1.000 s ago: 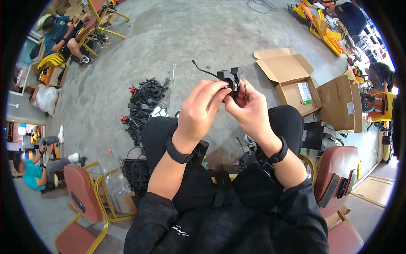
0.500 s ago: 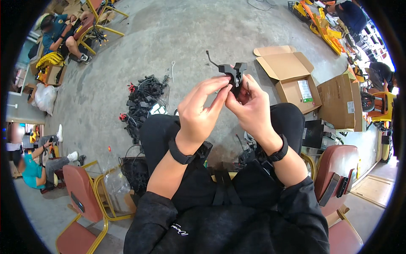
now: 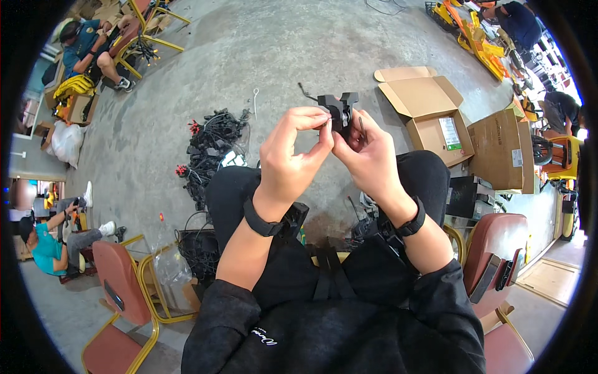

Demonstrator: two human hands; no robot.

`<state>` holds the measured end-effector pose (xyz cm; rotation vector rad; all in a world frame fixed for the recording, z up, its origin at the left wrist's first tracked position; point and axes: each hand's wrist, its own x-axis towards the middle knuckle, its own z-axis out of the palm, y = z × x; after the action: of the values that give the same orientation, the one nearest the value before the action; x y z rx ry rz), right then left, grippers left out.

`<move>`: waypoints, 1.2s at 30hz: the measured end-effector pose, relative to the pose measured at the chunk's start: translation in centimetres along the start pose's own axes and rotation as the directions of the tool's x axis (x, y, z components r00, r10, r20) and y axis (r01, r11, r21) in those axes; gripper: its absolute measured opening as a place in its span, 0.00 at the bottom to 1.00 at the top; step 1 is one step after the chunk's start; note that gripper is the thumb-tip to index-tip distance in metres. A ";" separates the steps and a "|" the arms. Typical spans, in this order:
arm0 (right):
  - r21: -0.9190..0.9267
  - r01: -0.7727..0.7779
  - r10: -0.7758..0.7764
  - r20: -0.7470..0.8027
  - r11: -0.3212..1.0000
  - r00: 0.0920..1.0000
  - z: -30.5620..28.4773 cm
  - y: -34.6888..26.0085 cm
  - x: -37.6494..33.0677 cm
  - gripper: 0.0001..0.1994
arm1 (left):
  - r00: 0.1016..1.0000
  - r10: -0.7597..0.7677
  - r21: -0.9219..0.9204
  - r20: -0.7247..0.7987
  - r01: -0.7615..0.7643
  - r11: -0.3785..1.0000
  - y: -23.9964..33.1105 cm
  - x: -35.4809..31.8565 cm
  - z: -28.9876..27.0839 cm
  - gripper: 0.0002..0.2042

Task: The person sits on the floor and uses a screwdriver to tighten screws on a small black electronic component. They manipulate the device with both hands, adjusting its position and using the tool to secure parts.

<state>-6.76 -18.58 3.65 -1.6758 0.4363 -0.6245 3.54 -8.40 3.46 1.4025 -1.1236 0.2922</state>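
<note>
Above my knees, a black bracket-like part (image 3: pixel 337 107) with two blocky ends and a cable trailing from it is held up. My right hand (image 3: pixel 369 149) grips it from the right side. A thin dark rod (image 3: pixel 362 128) also sticks out between the fingers of that hand. On the other side, my left hand (image 3: pixel 291 148) has thumb and fingertips pinched together against the part's left edge. Whatever lies between those fingertips is too small to make out. The lower portion of the part is hidden by my fingers.
A heap of black cabled parts (image 3: pixel 212 149) lies on the floor to my left. An open cardboard box (image 3: pixel 430 112) and a taller carton (image 3: pixel 498 149) stand on the right. Red chairs (image 3: pixel 121 280) flank me. Other people sit at the left and work at the far right.
My left hand has shifted slightly left and its fingertips have pressed together. The black part has turned and moved a little left, its cable swinging lower.
</note>
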 end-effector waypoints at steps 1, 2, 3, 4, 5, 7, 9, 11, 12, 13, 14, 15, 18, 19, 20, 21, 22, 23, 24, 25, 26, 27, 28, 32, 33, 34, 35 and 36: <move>0.009 -0.026 0.026 0.006 1.000 1.000 0.0 -0.1 0.1 0.13 | 0.997 -0.079 -0.110 -0.017 0.077 0.991 0.1 -0.1 0.0 0.10; 0.018 -0.051 0.051 0.012 0.999 0.999 0.0 -0.3 0.2 0.13 | 0.987 -0.160 -0.220 -0.026 0.150 0.964 0.3 -0.3 0.2 0.09; 0.024 -0.077 0.077 0.012 0.997 0.997 -0.2 -0.3 0.2 0.12 | 0.971 -0.239 -0.332 -0.023 0.218 0.918 0.5 -0.3 0.4 0.08; 0.050 -0.081 0.081 0.010 0.995 0.997 -0.4 0.1 0.3 0.12 | 0.922 -0.387 -0.501 0.008 0.338 0.797 0.7 -0.1 0.3 0.07; 0.076 -0.085 0.085 0.007 0.993 0.996 -0.5 0.8 0.4 0.11 | 0.853 -0.517 -0.645 0.068 0.433 0.630 1.1 0.3 0.0 0.06; 0.138 -0.109 0.107 0.022 0.984 0.994 -0.5 0.6 0.5 0.10 | 0.652 -0.727 -0.797 0.214 0.547 0.256 0.8 0.6 -0.8 0.05; 0.205 -0.149 0.141 0.056 0.967 0.988 -0.6 -0.5 0.5 0.09 | 0.459 -0.790 -0.795 0.405 0.605 -0.056 -0.7 0.6 -1.6 0.06; 0.212 -0.153 0.141 0.073 0.965 0.987 -0.9 0.0 0.6 0.09 | 0.304 -0.791 -0.764 0.532 0.575 -0.293 -1.1 0.8 -1.7 0.06; 0.217 -0.156 0.141 0.083 0.964 0.987 -0.9 0.3 0.7 0.10 | 0.317 -0.746 -0.761 0.586 0.531 -0.372 -1.3 0.7 -1.8 0.06; 0.250 -0.158 0.142 0.080 0.955 0.987 -0.8 0.3 0.8 0.10 | 0.334 -0.697 -0.749 0.635 0.487 -0.449 -1.6 0.5 -1.9 0.06; 0.282 -0.160 0.144 0.078 0.946 0.987 -0.7 0.2 0.8 0.11 | 0.354 -0.644 -0.728 0.678 0.442 -0.524 -1.7 0.4 -2.0 0.05; 0.311 -0.163 0.147 0.074 0.936 0.986 -0.7 0.1 0.8 0.12 | 0.344 -0.637 -0.719 0.690 0.424 -0.550 -1.8 0.4 -2.0 0.05; 0.408 -0.213 0.196 0.084 0.888 0.977 -0.9 -0.2 1.0 0.15 | 0.371 -0.595 -0.701 0.713 0.380 -0.603 -2.0 0.1 -2.1 0.06; 0.453 -0.230 0.197 0.120 0.861 0.973 -1.0 -0.3 1.1 0.17 | 0.414 -0.568 -0.702 0.711 0.375 -0.606 -2.5 -0.1 -2.2 0.06; 0.495 -0.249 0.197 0.155 0.832 0.968 -1.3 -0.4 1.1 0.18 | 0.457 -0.539 -0.702 0.708 0.369 -0.609 -2.7 -0.2 -2.3 0.06; 0.537 -0.267 0.195 0.189 0.800 0.962 -1.5 -0.5 1.1 0.20 | 0.462 -0.570 -0.731 0.680 0.354 -0.584 -2.5 -0.1 -2.3 0.06; 0.570 -0.288 0.217 0.191 0.769 0.957 -1.5 -0.9 1.1 0.20 | 0.466 -0.600 -0.758 0.650 0.340 -0.558 -2.1 0.2 -2.3 0.06; 0.602 -0.307 0.238 0.194 0.737 0.952 -1.6 -1.3 1.1 0.20 | 0.469 -0.628 -0.783 0.621 0.325 -0.531 -1.8 0.4 -2.2 0.06; 0.631 -0.325 0.259 0.197 0.704 0.945 -1.6 -1.6 1.1 0.20 | 0.419 -0.694 -0.811 0.585 0.313 -0.494 -1.8 0.5 -1.9 0.06; 0.691 -0.321 0.221 0.232 0.647 0.947 -1.9 -1.1 1.1 0.17 | 0.366 -0.755 -0.837 0.544 0.303 -0.456 -1.8 0.7 -1.4 0.06; 0.709 -0.324 0.224 0.234 0.627 0.946 -2.3 -1.1 1.2 0.18 | 0.311 -0.809 -0.859 0.500 0.297 -0.417 -1.7 0.8 -0.9 0.07; 0.728 -0.331 0.222 0.246 0.600 0.943 -2.3 -1.2 1.3 0.18 | 0.334 -0.781 -0.844 0.528 0.307 -0.440 -2.2 0.0 -0.6 0.08; 0.746 -0.339 0.219 0.259 0.573 0.941 -2.2 -1.3 1.4 0.18 | 0.356 -0.751 -0.828 0.556 0.318 -0.462 -3.2 -1.5 -0.3 0.10; 0.696 -0.395 0.294 0.268 0.599 0.918 -1.7 -1.7 1.0 0.19 | 0.282 -0.698 -0.739 0.658 0.424 -0.525 -4.0 -3.4 3.3 0.13; 0.686 -0.445 0.353 0.282 0.575 0.892 -1.2 -2.6 0.6 0.19 | 0.317 -0.719 -0.753 0.619 0.500 -0.428 -2.2 -2.7 3.9 0.14; 0.672 -0.466 0.331 0.329 0.576 0.884 -1.0 -2.6 0.2 0.19 | 0.357 -0.727 -0.755 0.587 0.566 -0.332 -1.0 -2.3 4.8 0.15; 0.657 -0.486 0.308 0.376 0.577 0.874 -0.8 -2.4 0.0 0.20 | 0.382 -0.667 -0.739 0.640 0.545 -0.397 -2.5 -3.2 5.8 0.16; 0.643 -0.505 0.284 0.422 0.576 0.861 -0.6 -2.2 -0.2 0.20 | 0.403 -0.606 -0.715 0.686 0.530 -0.456 -3.2 -3.3 6.3 0.18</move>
<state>-7.38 -18.46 5.85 -0.7985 0.2815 -0.1581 1.57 -13.14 -2.37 0.3776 0.0272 -1.2236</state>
